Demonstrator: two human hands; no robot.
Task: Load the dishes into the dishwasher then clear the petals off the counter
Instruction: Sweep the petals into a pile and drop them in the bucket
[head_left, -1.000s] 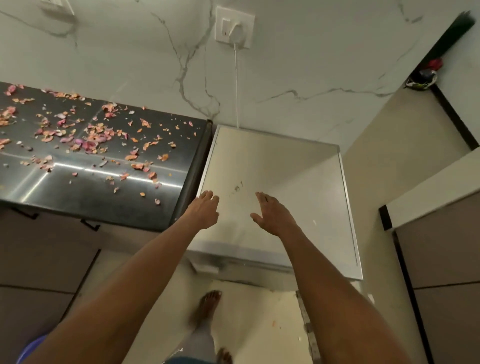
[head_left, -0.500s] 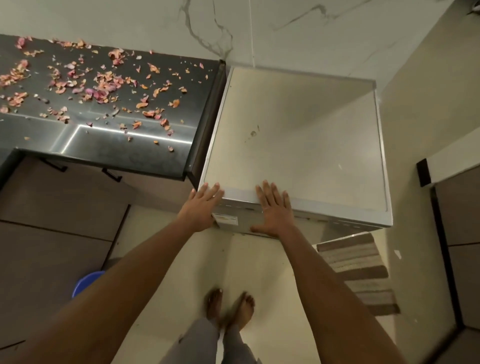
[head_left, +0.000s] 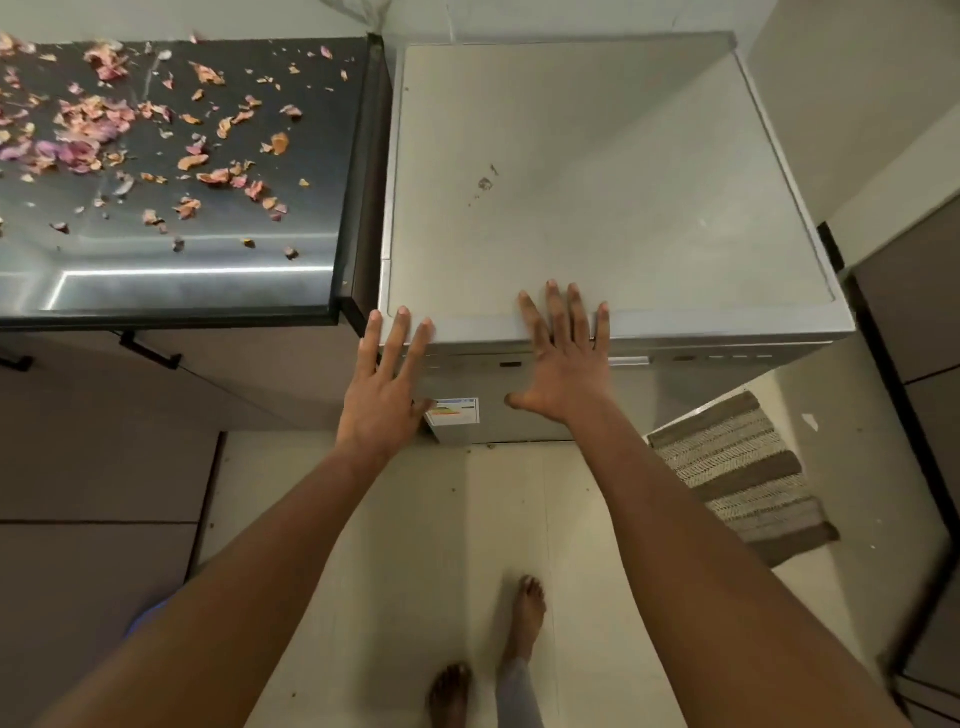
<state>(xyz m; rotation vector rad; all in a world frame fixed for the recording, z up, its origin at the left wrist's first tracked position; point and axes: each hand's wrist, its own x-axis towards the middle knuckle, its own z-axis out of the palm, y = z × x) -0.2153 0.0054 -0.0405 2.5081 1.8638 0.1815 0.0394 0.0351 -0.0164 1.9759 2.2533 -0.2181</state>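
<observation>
Over the front edge of the dishwasher (head_left: 597, 171) I have both hands stretched out, fingers straight and spread, gripping nothing. My left hand (head_left: 382, 395) sits at the machine's left front corner, just beside the dark counter (head_left: 208, 280); my right hand (head_left: 563, 364) lies over the middle of the front lip, fingertips on the top panel and thumb hanging down across the door face. The door looks closed, and I see no dishes anywhere, so I judge loading has not begun.

Petals (head_left: 104, 135) lie scattered across the counter, the thickest patch well left of the machine and a few strays near the counter's front edge.

What worries me: I cannot make out a handle clearly, only a dark slot on the control strip under my right palm. If I pull from the top panel rather than the door, nothing opens, or my fingers slip off the smooth lip. My bare feet (head_left: 522, 618) stand on the floor right in front of the machine; a door dropping forward could catch them. A careless left forearm swing could also brush petals onto the floor near the striped mat (head_left: 743, 467).
</observation>
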